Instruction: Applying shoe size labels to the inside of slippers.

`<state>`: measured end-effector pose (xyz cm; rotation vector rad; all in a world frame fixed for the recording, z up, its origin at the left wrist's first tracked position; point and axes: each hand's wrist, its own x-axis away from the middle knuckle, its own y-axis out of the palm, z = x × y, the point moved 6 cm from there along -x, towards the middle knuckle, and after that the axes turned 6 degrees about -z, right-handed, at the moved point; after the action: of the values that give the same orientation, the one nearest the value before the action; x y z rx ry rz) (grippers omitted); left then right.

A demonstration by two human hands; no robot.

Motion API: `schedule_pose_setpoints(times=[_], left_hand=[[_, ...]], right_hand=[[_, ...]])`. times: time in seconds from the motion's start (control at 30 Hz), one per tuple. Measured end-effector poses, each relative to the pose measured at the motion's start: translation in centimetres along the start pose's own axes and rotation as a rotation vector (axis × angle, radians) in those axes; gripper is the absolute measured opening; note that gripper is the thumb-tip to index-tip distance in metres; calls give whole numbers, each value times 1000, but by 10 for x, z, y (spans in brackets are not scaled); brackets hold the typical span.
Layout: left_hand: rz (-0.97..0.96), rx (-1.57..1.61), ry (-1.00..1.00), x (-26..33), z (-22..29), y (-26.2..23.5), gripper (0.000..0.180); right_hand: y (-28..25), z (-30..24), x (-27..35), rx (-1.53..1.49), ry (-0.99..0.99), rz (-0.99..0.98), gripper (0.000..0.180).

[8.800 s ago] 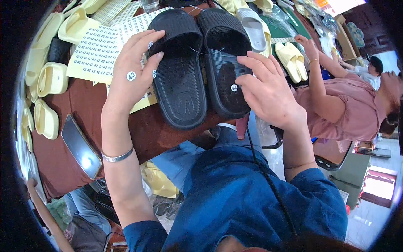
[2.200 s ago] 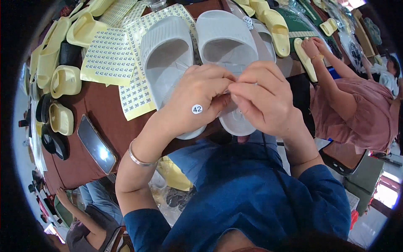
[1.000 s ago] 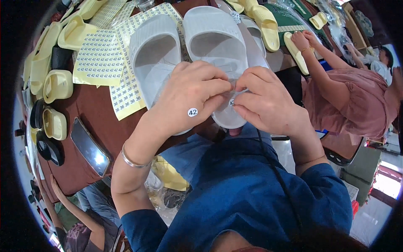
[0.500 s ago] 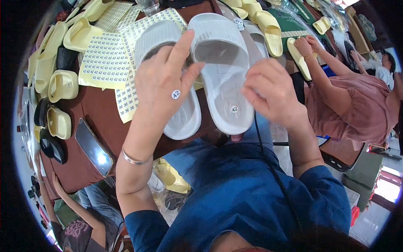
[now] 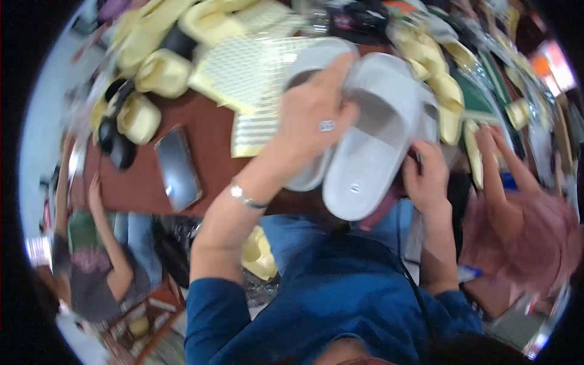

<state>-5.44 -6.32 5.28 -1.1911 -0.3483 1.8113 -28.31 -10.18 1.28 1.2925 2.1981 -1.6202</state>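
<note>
Two light-grey slide slippers lie side by side in front of me, the left slipper (image 5: 307, 177) partly under my arm and the right slipper (image 5: 365, 161) in fuller view. A small round white sticker (image 5: 355, 188) sits on the right slipper's heel. My left hand (image 5: 313, 112) is over the left slipper's strap, index finger stretched and thumb apart. Another white sticker (image 5: 326, 126) is on that hand near the thumb. My right hand (image 5: 431, 179) is beside the right slipper's outer edge, fingers bent and thumb apart; blur hides whether it touches.
Sheets of stickers (image 5: 249, 137) spread across the brown table (image 5: 216, 164) behind my left hand. A phone (image 5: 176, 167) lies further left, below several pale-yellow slippers (image 5: 163, 73). More yellow slippers (image 5: 449, 103) stand at the right. Co-workers (image 5: 517, 234) sit on both sides.
The whole view has swung and blurred, shifting the table's contents rightward. My right hand has come down from above the right slipper to its outer edge. My left hand stays over the left slipper.
</note>
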Motion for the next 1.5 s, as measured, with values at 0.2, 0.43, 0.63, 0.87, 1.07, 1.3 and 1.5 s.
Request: schedule_pose_setpoints(times=[0.2,0.43,0.63,0.87,1.07,1.3,1.5], left_hand=[[239,224,-191,9,-8,-81,66],[655,-276,-154,60,-67,-260,67],[717,-362,-537,64,-139,-370,65],[96,-1571,-486,51,-293,-649,49],[113,-6,-271,-7,-232,-303,49],[-652,-45,45,9,36,-41,48],[-607,86,254,15,70,21,44]], right_hand=[[7,-1,7,9,-55,-72,27],[5,-5,2,13,-97,-94,19],[-3,-10,2,66,-75,-102,16],[7,-7,5,-71,-121,4,14],[1,-7,-13,103,-72,-10,13],[-8,5,2,24,-56,49,11],[-17,1,9,-102,-113,181,12]])
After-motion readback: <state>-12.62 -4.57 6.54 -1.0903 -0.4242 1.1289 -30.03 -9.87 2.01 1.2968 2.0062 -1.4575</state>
